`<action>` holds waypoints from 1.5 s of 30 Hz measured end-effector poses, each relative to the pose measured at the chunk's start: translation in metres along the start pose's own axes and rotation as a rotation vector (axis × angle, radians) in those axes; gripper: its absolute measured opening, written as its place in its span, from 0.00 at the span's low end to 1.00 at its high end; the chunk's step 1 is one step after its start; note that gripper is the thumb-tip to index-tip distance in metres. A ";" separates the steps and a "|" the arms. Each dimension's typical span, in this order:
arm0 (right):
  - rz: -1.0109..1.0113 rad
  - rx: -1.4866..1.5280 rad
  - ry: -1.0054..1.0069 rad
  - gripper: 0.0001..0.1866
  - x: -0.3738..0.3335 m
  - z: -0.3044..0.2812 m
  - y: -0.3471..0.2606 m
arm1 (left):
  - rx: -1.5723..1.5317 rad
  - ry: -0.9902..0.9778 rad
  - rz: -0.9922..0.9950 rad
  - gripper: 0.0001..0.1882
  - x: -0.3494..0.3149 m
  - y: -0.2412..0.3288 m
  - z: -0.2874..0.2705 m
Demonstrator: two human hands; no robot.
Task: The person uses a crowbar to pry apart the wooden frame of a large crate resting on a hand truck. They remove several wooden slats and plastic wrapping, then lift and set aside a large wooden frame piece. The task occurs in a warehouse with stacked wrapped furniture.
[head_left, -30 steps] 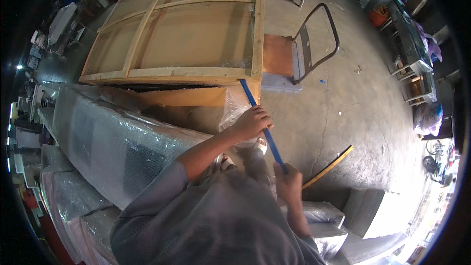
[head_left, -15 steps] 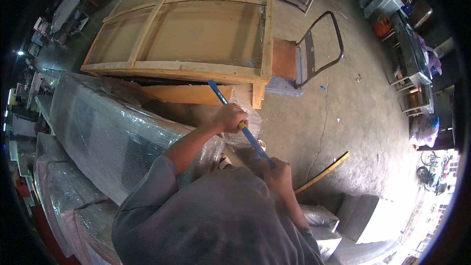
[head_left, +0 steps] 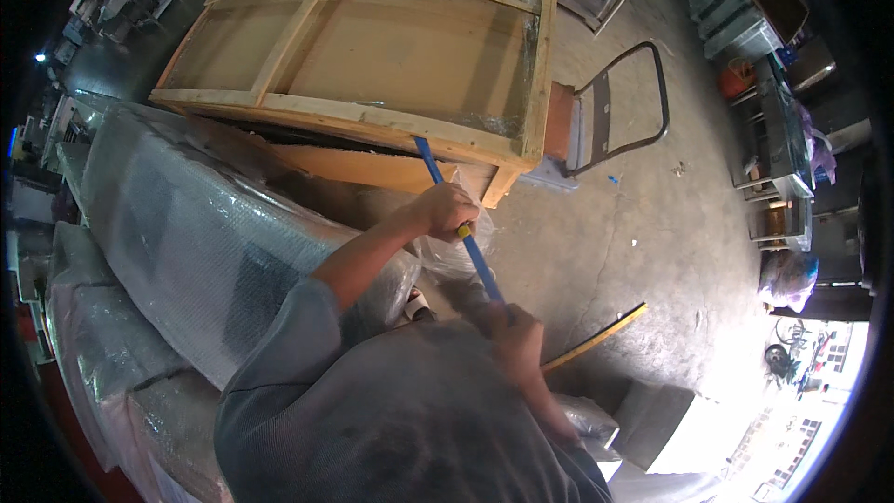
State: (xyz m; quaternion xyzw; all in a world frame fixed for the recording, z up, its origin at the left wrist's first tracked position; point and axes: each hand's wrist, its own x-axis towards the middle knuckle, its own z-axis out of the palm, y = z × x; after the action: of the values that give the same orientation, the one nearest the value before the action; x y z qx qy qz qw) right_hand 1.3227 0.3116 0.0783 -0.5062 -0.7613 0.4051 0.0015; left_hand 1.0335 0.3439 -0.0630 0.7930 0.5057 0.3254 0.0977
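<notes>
Head view had a blue bar (head_left: 480, 263) near its centre, slanting from between 11 and 12 o'clock down to 5 o'clock. Fingers of the left hand (head_left: 449, 211) were wrapped closed around the bar, just above its yellow band (head_left: 465, 232). At 5 o'clock the right hand (head_left: 515, 335) was curled tightly around the lower end. Any lettering on the blue surface was too small to make out.

The bar's far tip overlapped the near beam of a wooden crate (head_left: 372, 115) at 11 o'clock; whether it touched could not be told. Below that beam showed an orange-brown board (head_left: 363, 168), with crumpled clear plastic (head_left: 456, 256) near the left hand.

A long bubble-wrapped pack (head_left: 214, 233) filled 9 o'clock, where glare on the wrap hid whatever might be printed beneath. At 2 o'clock stood a trolley (head_left: 663, 98) with a looped handle; any marking on its dark handle plate (head_left: 601, 116) was unreadable.

A yellow strip (head_left: 596, 340) with a dark edge lay just past 4 o'clock, near a pale box (head_left: 656, 424) further out. Just past 3 o'clock sat a purplish plastic bag (head_left: 790, 279), its surface too small to read.
</notes>
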 end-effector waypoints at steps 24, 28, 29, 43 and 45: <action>0.044 0.180 -0.281 0.25 0.022 -0.004 0.048 | -0.032 0.081 0.001 0.11 -0.003 0.002 0.022; 0.153 0.400 -0.384 0.18 0.015 -0.055 -0.054 | -0.079 0.401 0.060 0.14 0.013 -0.001 -0.016; 0.173 0.423 -0.403 0.17 0.017 -0.062 -0.073 | -0.064 0.453 0.069 0.14 0.015 -0.003 -0.024; 0.095 0.061 -0.185 0.22 0.005 0.028 -0.004 | 0.077 0.076 0.251 0.11 -0.015 -0.015 0.009; 0.049 0.080 -0.127 0.23 0.019 0.054 0.040 | 0.130 -0.122 0.237 0.10 -0.017 -0.024 0.030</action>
State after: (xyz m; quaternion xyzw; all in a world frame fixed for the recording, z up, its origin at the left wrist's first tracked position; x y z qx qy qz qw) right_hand 1.3223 0.2995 0.0100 -0.4972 -0.7307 0.4664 -0.0366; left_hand 1.0292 0.3462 -0.1047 0.8701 0.4216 0.2525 0.0378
